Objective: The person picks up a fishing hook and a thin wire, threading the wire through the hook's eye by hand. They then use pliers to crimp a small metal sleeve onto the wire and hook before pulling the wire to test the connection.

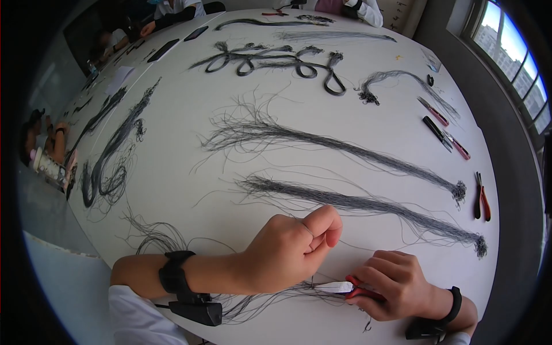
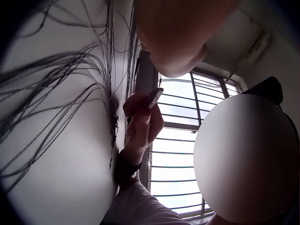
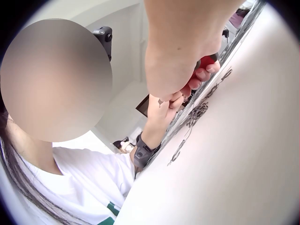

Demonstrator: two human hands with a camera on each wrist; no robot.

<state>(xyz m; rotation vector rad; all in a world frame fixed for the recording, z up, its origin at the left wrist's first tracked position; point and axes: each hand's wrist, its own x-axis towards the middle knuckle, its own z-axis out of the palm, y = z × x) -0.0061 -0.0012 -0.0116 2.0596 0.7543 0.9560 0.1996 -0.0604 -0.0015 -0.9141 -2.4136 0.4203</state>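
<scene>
My left hand is curled over the near table with a thin dark strand across its bent finger. In the left wrist view, a fine line runs between this hand and the tip of a hand tool. My right hand grips red-handled pliers, their pale, pointed jaws turned left beneath my left hand. Loose dark-grey strands spread on the table below my left wrist and run to the pliers' tip. A tangle of small dark hook-ended pieces lies beside my right hand.
Two long strand bundles with clumped ends stretch across the white table. More bundles lie left and far back. Red-handled pliers and other hand tools lie along the right edge. Other people sit around the far side.
</scene>
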